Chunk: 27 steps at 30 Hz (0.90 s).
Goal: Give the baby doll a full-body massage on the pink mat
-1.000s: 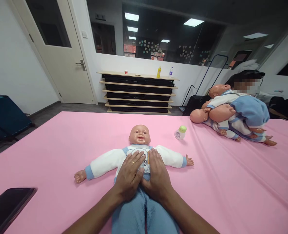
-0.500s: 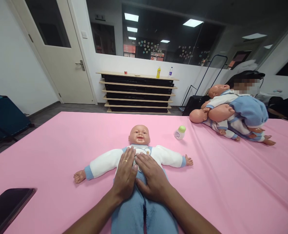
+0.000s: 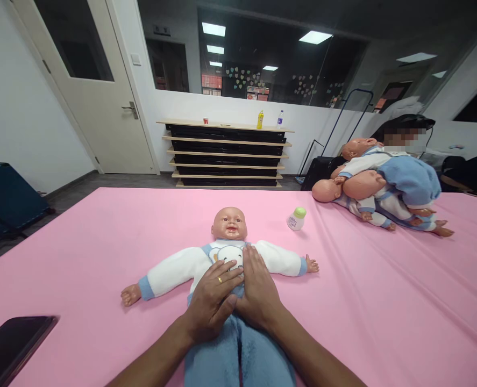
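Note:
A baby doll point(image 3: 229, 224) lies face up on a pink sheet point(image 3: 113, 231), its arms stretched out to both sides. It wears a white top with a bear print, blue cuffs and blue trousers. My left hand point(image 3: 214, 301), with a ring on one finger, rests flat on the belly and lower chest, fingers slanting to the right. Flat on the chest's right side is my right hand point(image 3: 259, 287), its fingers pointing toward the doll's head. Both hands are open and touch or nearly touch each other. Part of the bear print is covered by them.
A small bottle with a green cap point(image 3: 297, 219) stands right of the doll's head. At the left edge lies a phone point(image 3: 14, 344). Several more dolls point(image 3: 383, 183) are piled at the right, a person point(image 3: 403, 131) behind them. Stacked boards point(image 3: 226, 153) stand beyond the table.
My left hand has slid down from the upper chest and turned its fingers rightward. My right hand has moved slightly up and right, its fingers straighter. More of the bear print shows.

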Available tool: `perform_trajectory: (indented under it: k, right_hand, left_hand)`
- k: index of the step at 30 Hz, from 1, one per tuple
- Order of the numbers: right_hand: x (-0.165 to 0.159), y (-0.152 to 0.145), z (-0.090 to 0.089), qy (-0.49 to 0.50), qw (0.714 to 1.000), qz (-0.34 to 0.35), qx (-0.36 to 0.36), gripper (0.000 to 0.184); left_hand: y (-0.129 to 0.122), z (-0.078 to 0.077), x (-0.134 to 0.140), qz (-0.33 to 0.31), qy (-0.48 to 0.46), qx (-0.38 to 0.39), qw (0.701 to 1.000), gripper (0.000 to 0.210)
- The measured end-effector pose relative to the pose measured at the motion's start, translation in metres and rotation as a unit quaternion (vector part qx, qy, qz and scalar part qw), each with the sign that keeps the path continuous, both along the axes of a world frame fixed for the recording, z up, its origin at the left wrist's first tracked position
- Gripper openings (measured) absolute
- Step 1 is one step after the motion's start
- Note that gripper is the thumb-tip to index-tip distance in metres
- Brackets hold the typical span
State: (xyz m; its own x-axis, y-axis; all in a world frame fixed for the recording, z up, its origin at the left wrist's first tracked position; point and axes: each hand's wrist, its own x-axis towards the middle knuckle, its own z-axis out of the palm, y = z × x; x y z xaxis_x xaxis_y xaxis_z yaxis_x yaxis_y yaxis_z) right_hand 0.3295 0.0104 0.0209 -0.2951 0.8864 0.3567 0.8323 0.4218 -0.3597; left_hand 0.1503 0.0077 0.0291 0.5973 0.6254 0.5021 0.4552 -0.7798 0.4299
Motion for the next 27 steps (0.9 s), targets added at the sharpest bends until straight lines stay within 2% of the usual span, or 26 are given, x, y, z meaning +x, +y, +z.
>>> perform_trajectory:
  k: [5, 8, 11, 13, 16, 22, 27]
  right_hand:
    - [-0.003, -0.005, -0.004, 0.019, 0.996, -0.026, 0.077, 0.085]
    - [-0.003, -0.008, 0.001, 0.028, 0.992, 0.004, 0.125, 0.077]
    - [-0.001, -0.009, 0.005, 0.051, 0.984, 0.062, 0.162, 0.060]
    - [0.000, -0.007, 0.006, 0.058, 0.981, 0.103, 0.152, 0.051]
    - [0.001, -0.004, 0.007, 0.039, 0.986, 0.126, 0.104, 0.057]
    - [-0.003, -0.002, 0.011, 0.012, 0.997, 0.075, 0.025, 0.075]
    - [-0.005, -0.003, 0.014, 0.016, 0.999, 0.029, -0.026, 0.083]
  left_hand:
    - [0.004, 0.003, 0.009, 0.092, 0.027, -0.053, 0.994, 0.048]
    - [0.006, -0.002, 0.011, 0.138, 0.031, -0.069, 0.988, 0.050]
    - [0.010, -0.011, 0.013, 0.179, 0.019, -0.076, 0.981, 0.051]
    - [0.012, -0.017, 0.013, 0.202, 0.001, -0.075, 0.977, 0.053]
    - [0.015, -0.024, 0.013, 0.218, -0.019, -0.073, 0.973, 0.055]
    - [0.021, -0.036, 0.014, 0.246, -0.032, -0.070, 0.966, 0.058]
    - [0.031, -0.047, 0.013, 0.290, -0.026, -0.103, 0.951, 0.061]
